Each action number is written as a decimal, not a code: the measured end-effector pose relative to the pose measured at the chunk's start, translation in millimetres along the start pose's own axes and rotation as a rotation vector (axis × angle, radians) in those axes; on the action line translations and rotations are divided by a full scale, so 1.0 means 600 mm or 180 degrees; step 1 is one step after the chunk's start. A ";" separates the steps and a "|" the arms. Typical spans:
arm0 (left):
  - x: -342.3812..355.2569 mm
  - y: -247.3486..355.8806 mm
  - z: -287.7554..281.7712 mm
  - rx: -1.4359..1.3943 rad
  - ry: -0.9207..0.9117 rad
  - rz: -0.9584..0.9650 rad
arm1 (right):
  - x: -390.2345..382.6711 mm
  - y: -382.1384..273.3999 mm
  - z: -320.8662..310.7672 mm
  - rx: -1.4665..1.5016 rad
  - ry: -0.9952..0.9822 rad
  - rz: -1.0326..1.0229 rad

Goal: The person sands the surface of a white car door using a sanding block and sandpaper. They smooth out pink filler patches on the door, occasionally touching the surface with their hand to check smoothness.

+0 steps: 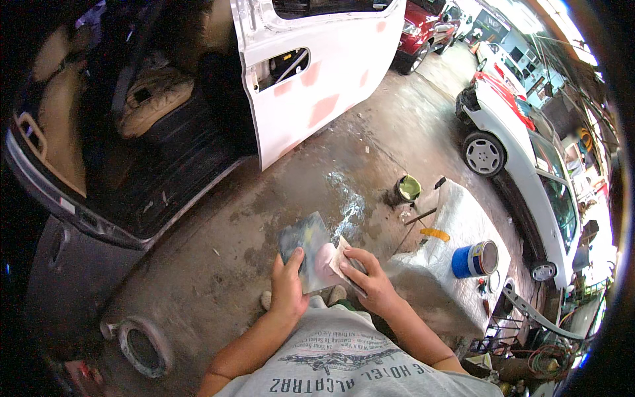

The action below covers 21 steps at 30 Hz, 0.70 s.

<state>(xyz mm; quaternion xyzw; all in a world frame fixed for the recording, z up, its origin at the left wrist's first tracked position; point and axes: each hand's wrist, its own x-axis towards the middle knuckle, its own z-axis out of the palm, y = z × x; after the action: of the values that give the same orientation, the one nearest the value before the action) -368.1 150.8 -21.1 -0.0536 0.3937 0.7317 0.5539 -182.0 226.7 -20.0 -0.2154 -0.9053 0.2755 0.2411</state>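
My left hand [290, 278] grips a flat grey board [297, 235] by its left edge, thumb on top, with yellow smudges and a pink mound of putty [324, 261] on its face. My right hand [367, 278] is closed round a flat beige spreader [341, 251], which touches the board's right side beside the putty. Below the board, my shoes show on the floor.
A white van door [344, 59] with pink patches stands open. A foil-covered bench [436, 264] holds a blue can [475, 260] and yellow spreader [434, 234]. A green-lined pot [408, 188] sits nearby; a silver car [552, 218] is right, a metal ring [135, 351] lower left.
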 end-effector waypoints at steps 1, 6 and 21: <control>0.002 0.005 -0.014 -0.0023 -0.0016 -0.0015 | -0.002 0.007 0.008 -0.0085 -0.0061 0.0024; 0.004 0.087 -0.026 -0.0063 -0.0382 0.0133 | -0.038 0.008 0.049 0.0005 -0.0536 0.1115; 0.124 0.085 -0.072 0.0609 -0.0790 -0.0840 | 0.076 0.059 0.006 0.3456 0.1378 0.2722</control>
<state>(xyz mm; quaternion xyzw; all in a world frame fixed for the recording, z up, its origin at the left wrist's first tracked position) -455.1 176.6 -62.6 0.0387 0.3797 0.6130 0.6918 -210.8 275.8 -29.5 -0.4503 -0.4092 0.7077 0.3591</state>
